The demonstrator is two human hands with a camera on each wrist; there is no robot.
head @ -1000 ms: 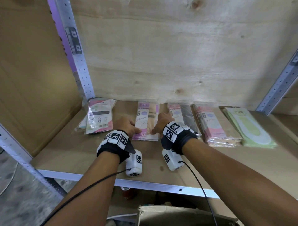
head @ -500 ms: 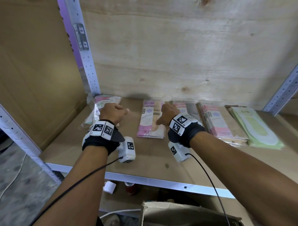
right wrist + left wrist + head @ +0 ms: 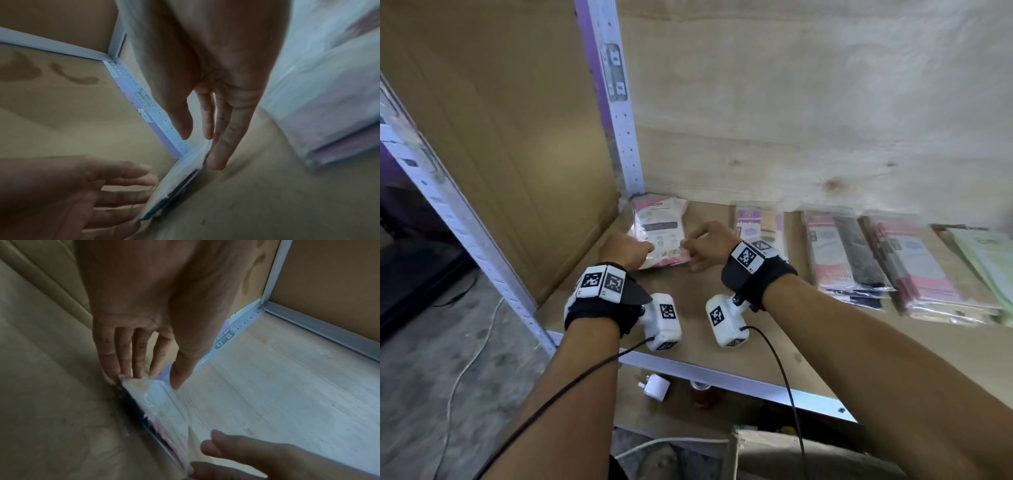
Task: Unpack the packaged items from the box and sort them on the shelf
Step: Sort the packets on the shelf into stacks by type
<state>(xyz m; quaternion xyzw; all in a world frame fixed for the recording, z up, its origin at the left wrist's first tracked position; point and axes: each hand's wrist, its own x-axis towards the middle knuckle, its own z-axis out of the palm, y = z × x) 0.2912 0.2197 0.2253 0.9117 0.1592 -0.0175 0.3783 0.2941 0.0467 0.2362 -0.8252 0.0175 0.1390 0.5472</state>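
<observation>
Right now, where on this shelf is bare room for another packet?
Bare board runs along the shelf's front edge, and between the corner stack and the next pink stack. Rightward the stacks crowd close. Both the left hand and right hand flank the corner stack.

Both forearms are reaching forward side by side, each wrist wearing a black strap with a white tagged camera unit hanging beneath it. The left hand [image 3: 627, 253] is stretching its fingers [image 3: 123, 356] out straight, thumb alongside. The right hand [image 3: 706, 244] is mirroring it just beside, fingers [image 3: 224, 129] extended and close together, palms facing each other, grips relaxed.
</observation>
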